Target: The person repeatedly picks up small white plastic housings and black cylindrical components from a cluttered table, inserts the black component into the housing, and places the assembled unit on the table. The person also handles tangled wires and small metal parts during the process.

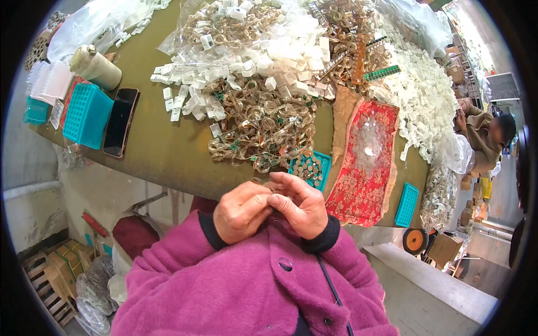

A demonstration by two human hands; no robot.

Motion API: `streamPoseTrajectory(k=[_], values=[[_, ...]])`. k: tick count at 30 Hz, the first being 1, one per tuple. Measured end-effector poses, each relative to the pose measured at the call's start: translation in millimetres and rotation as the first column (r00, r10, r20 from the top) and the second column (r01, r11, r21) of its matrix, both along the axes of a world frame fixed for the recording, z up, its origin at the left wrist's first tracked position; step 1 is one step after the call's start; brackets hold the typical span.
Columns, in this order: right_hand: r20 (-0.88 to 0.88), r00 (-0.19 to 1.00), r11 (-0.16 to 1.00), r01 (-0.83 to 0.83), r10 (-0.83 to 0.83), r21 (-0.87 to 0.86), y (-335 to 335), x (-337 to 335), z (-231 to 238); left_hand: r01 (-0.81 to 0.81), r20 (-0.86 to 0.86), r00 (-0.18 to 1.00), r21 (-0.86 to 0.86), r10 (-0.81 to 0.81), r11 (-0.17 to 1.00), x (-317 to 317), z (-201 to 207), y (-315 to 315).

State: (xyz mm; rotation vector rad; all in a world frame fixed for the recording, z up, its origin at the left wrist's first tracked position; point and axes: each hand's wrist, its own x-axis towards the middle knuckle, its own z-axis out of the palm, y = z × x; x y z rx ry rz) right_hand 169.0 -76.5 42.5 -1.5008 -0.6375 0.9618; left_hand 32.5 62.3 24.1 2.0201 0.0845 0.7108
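Green counter point(162, 145), front edge: my left hand point(242, 210) and right hand point(301, 206) meet, fingertips together near the teal tray point(325, 163); grip unverifiable. Clear looped pieces point(263, 126) lie heaped beyond. Apparent step: fine fingertip work, next calling for steady thumbs.

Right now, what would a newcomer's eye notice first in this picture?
The red floral cloth probably comes first, lying right of centre on the table. Next, a tangled heap of clear pieces spreads beyond the left hand and right hand, and small white pieces are piled toward the far right.
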Motion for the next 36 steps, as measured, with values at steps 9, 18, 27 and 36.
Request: streamPoseTrajectory(k=[9,18,27,36], values=[[-0.191,0.979,0.997,0.055,-0.066,-0.062,-10.3,6.5,-1.7,-0.122,-0.196,0.981,-0.603,0.002,0.788,4.1,0.2,-3.7],[0.395,0.919,0.999,0.021,0.000,-0.048,-18.8,6.5,11.6,-0.014,-0.135,0.960,-0.899,-0.247,0.438,11.1,-7.2,-1.1],[0.648,0.758,0.994,0.015,-0.081,0.107,-36.3,20.7,7.7,0.101,0.011,0.974,-0.916,-0.228,0.389,24.9,-8.1,-16.8],[-0.055,0.998,0.999,0.013,-0.016,-0.050,-59.9,24.9,13.8,0.170,-0.063,0.975,-0.401,-0.212,0.900,36.8,12.3,-8.1]])
